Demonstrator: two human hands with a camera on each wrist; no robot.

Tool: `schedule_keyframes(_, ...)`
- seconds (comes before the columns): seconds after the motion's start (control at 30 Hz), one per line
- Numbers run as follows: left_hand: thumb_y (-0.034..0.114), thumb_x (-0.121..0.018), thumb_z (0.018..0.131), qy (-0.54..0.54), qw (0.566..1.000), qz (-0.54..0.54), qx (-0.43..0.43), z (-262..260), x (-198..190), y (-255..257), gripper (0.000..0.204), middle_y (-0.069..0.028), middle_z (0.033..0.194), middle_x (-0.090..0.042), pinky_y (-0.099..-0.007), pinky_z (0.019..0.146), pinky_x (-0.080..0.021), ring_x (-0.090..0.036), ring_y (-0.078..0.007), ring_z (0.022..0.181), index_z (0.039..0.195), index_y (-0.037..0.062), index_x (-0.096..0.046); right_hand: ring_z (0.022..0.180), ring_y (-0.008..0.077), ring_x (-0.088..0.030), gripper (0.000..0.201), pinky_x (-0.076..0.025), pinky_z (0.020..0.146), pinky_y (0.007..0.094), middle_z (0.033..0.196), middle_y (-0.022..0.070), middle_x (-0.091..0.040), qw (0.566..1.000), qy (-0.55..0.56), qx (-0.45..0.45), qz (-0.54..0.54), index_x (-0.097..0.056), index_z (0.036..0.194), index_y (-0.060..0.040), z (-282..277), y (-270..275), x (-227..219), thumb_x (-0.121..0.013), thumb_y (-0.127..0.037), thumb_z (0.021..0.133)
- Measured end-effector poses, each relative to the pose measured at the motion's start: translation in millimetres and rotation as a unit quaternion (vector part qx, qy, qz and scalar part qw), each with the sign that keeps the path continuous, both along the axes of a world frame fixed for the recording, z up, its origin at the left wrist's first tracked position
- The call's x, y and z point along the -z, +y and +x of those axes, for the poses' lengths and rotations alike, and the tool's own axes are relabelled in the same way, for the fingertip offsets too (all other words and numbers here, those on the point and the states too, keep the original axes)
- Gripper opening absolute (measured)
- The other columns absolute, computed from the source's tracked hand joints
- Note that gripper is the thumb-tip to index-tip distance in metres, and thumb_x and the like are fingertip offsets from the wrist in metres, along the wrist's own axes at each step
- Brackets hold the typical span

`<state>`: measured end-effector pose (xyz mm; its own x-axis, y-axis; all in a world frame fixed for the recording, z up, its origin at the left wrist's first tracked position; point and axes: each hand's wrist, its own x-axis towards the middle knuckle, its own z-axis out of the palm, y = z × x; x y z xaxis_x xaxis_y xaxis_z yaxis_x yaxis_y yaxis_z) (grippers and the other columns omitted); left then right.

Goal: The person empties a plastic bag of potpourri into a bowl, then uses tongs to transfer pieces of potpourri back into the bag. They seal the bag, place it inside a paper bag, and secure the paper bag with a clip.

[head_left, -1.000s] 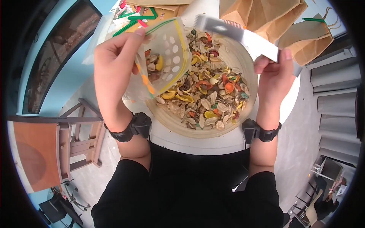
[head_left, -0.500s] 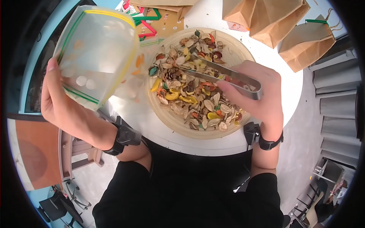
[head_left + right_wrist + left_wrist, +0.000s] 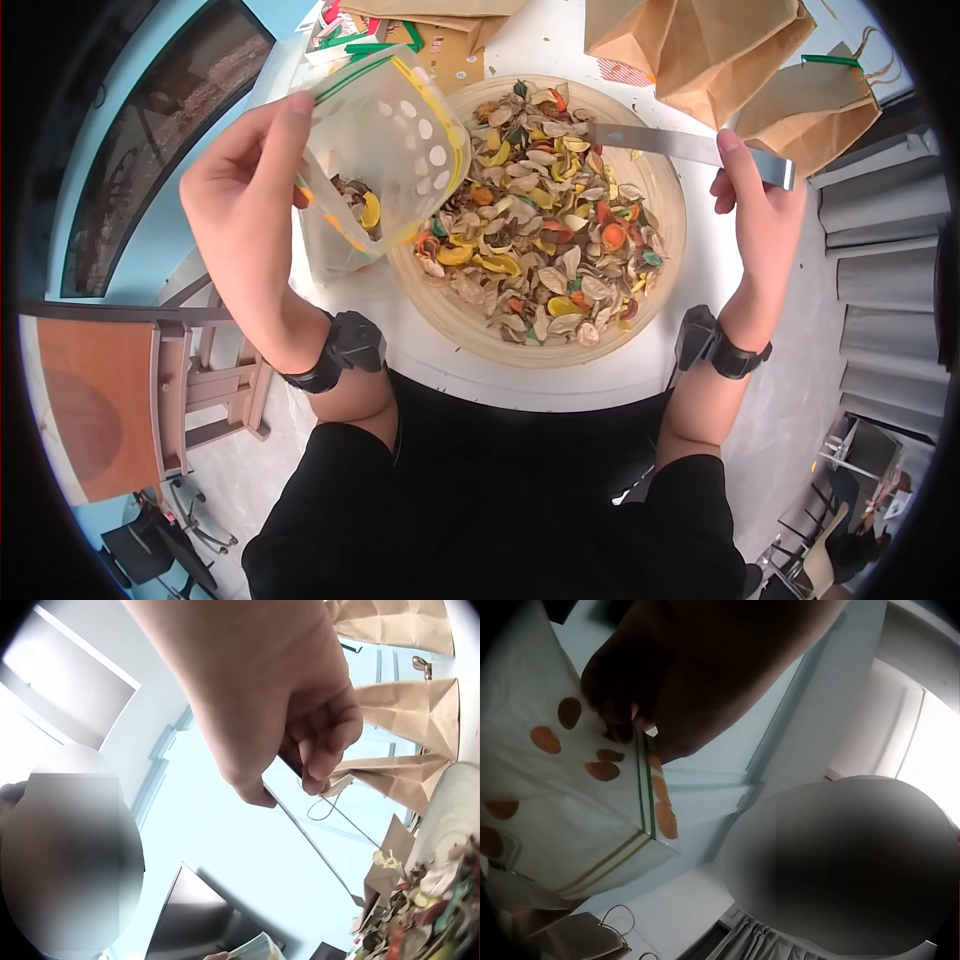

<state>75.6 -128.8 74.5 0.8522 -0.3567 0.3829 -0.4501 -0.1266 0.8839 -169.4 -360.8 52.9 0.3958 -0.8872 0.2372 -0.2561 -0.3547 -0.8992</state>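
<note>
My left hand (image 3: 245,185) pinches the rim of a translucent zip bag (image 3: 405,125) with white dots. The bag's mouth gapes, and some dried petals (image 3: 368,208) show inside. In the left wrist view the bag (image 3: 555,787) shows orange dots and that hand is dark. My right hand (image 3: 768,210) holds metal tongs (image 3: 680,145) by the bent end, their tips over the far right of the dried-flower potpourri (image 3: 550,230). The right wrist view shows the tongs' arms (image 3: 311,841) apart, with a pale yellow piece (image 3: 386,860) near one tip. The potpourri fills a round pale tray (image 3: 470,345).
Brown paper bags (image 3: 690,50) stand at the back right, one with a green clip (image 3: 830,61). Green and red clips (image 3: 350,30) lie at the back left beside a brown sheet (image 3: 455,50). The white table's curved front edge (image 3: 500,400) is close to the body.
Half a second ago the bag was tipped to the left and the tongs reached low into the potpourri. Now the bag is back beside the tray, and the tongs have swung up and right.
</note>
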Motion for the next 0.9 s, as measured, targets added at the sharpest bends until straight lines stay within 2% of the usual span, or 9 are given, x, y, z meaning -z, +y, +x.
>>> schedule_keyframes(0.07, 0.018, -0.074, 0.085, 0.013, 1.000, 0.001, 0.009, -3.5, 0.4, -4.6, 0.022, 0.0018, 0.066, -0.061, -0.0195, 0.049, -0.036, -0.048, -0.0023, 0.057, 0.090, -0.0026, -0.073, 0.047, 0.0073, -0.049, 0.032, -0.037, 0.046, 0.0207, 0.056, 0.0012, -0.056, 0.999, 0.026, 0.022, 0.012, -0.065, 0.071, -0.0017, -1.5, -12.6, 9.6, -0.072, -0.029, 0.086)
schedule_keyframes(0.3, 0.020, -0.073, 0.084, 0.035, 0.999, -0.005, 0.034, -6.0, 3.7, -13.2, 0.022, 0.0033, 0.064, -0.059, -0.0195, 0.048, -0.034, -0.044, -0.0018, 0.054, 0.089, -0.0018, -0.074, 0.046, 0.0082, -0.049, 0.031, -0.037, 0.046, 0.0213, 0.055, 0.0011, -0.057, 0.980, -0.026, -0.103, 0.168, -0.065, 0.069, -0.0038, 6.5, -20.6, 34.8, -0.068, -0.028, 0.088)
schedule_keyframes(0.43, 0.021, -0.073, 0.085, 0.049, 0.998, 0.003, 0.051, -7.3, 4.7, -16.2, 0.023, 0.0031, 0.064, -0.058, -0.0198, 0.048, -0.033, -0.044, -0.0021, 0.054, 0.088, -0.0020, -0.073, 0.046, 0.0071, -0.050, 0.029, -0.037, 0.045, 0.0207, 0.056, -0.0002, -0.058, 0.972, -0.021, -0.161, 0.170, -0.063, 0.065, -0.0048, 13.1, -11.0, 36.1, -0.068, -0.022, 0.088)
schedule_keyframes(0.57, 0.020, -0.072, 0.086, 0.067, 0.994, 0.021, 0.087, -8.9, 5.9, -17.9, 0.022, 0.0029, 0.064, -0.058, -0.0200, 0.048, -0.034, -0.045, -0.0030, 0.054, 0.089, -0.0027, -0.073, 0.045, 0.0069, -0.049, 0.029, -0.036, 0.044, 0.0209, 0.055, -0.0001, -0.057, 0.977, -0.022, -0.153, 0.149, -0.062, 0.064, -0.0050, 15.5, -3.1, 35.8, -0.067, -0.020, 0.088)
schedule_keyframes(0.77, 0.019, -0.071, 0.087, 0.091, 0.986, 0.049, 0.130, -12.8, 7.6, -21.9, 0.024, 0.0027, 0.065, -0.057, -0.0200, 0.049, -0.035, -0.046, -0.0038, 0.053, 0.094, -0.0039, -0.073, 0.044, 0.0085, -0.049, 0.025, -0.036, 0.045, 0.0225, 0.054, 0.0016, -0.056, 0.979, -0.104, -0.084, 0.155, -0.064, 0.070, -0.0026, 15.5, 5.1, 23.2, -0.065, -0.018, 0.089)
schedule_keyframes(0.9, 0.019, -0.070, 0.088, 0.102, 0.982, 0.063, 0.147, -11.7, 9.4, -25.6, 0.025, 0.0026, 0.065, -0.057, -0.0201, 0.049, -0.036, -0.046, -0.0038, 0.053, 0.094, -0.0042, -0.072, 0.047, 0.0092, -0.051, 0.024, -0.038, 0.047, 0.0227, 0.056, 0.0019, -0.057, 0.965, -0.196, -0.085, 0.154, -0.064, 0.073, -0.0010, 23.5, 29.6, 7.0, -0.068, -0.019, 0.089)
